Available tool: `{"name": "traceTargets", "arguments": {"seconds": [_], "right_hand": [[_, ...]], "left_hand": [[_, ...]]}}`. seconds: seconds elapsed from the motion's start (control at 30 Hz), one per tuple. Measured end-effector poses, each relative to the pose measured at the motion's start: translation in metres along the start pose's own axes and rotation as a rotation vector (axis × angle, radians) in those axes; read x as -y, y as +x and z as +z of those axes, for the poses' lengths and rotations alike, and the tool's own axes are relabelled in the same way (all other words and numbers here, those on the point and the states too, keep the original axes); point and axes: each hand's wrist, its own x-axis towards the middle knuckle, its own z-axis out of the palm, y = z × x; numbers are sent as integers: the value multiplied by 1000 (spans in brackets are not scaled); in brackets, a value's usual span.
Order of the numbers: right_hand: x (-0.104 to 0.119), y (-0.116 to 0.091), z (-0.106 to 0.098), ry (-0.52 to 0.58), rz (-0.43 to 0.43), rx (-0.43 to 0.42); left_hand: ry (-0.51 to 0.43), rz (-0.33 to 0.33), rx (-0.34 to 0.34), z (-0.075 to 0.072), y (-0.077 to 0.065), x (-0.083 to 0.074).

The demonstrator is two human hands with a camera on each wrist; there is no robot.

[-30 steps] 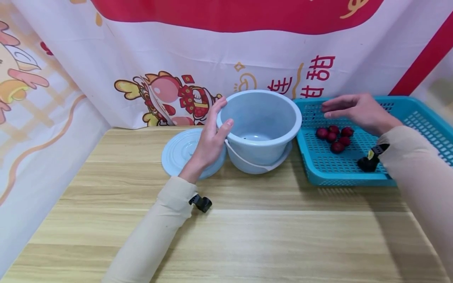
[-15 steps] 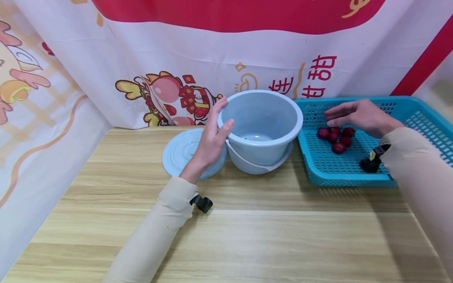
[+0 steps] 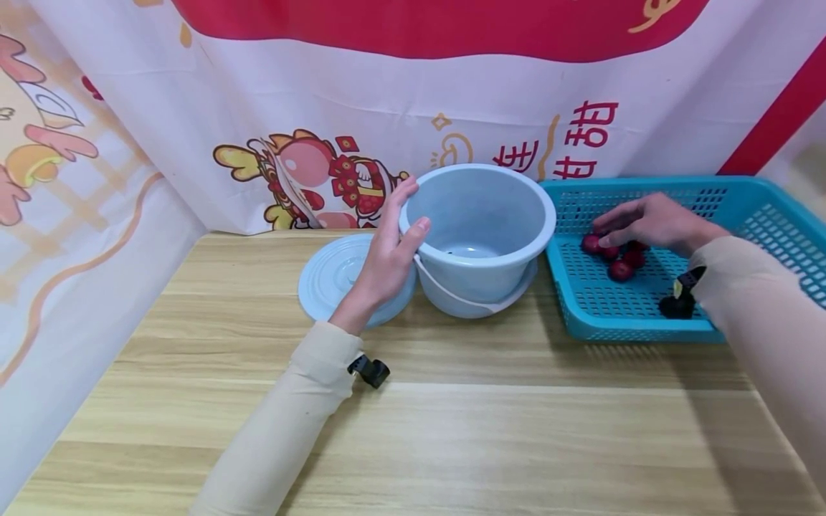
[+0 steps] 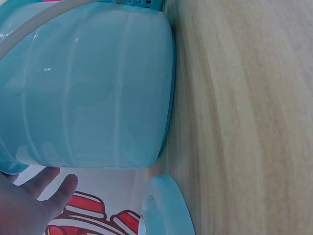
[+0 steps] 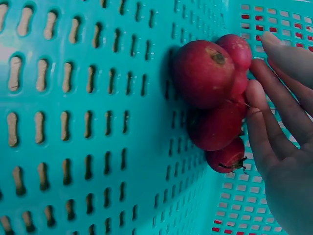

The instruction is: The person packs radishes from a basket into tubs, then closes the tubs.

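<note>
A: Head view first. How is the setup read?
B: Bucket stood upright on the table, handle hung down in front. Lid laid flat beside it, partly hidden by the left hand. Bucket rim steadied by that hand: fingers fairly straight, thumb set apart.
A: And the other side?
B: Red radish-like pieces bunched in the blue basket, toward its bucket side. Right hand poised right over them, pile partly covered by it. Step in hand judged to be a pick-up.
A: Left wrist view?
B: Bucket wall and base are shown, base flat on the table. Fingers seen spread at the wall. Light pressure is advised there; the bucket could be slid or tipped if pushed hard.
A: Right wrist view?
B: Fingers half spread, nothing gripped. Fingertips placed right at the pile; whether contact is made can't be told from this angle.
A: Best technique?
B: One piece should be singled out, ideally an outer one. Pads should be set on opposite sides, then closed gently; round skins are likely to roll. A straight lift is preferred, so neighbours aren't dragged along.
</note>
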Motion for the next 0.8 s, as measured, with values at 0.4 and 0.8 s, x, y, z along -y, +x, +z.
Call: {"name": "traceTargets", "arguments": {"seconds": [0.4,0.8], "right_hand": [[3,2,5,-46,29,44],[9,8,12,-189,-18,-25]], "left_hand": [[1,7,-1,0,0,-1],[2,12,-5,0,-1,-2]]}}
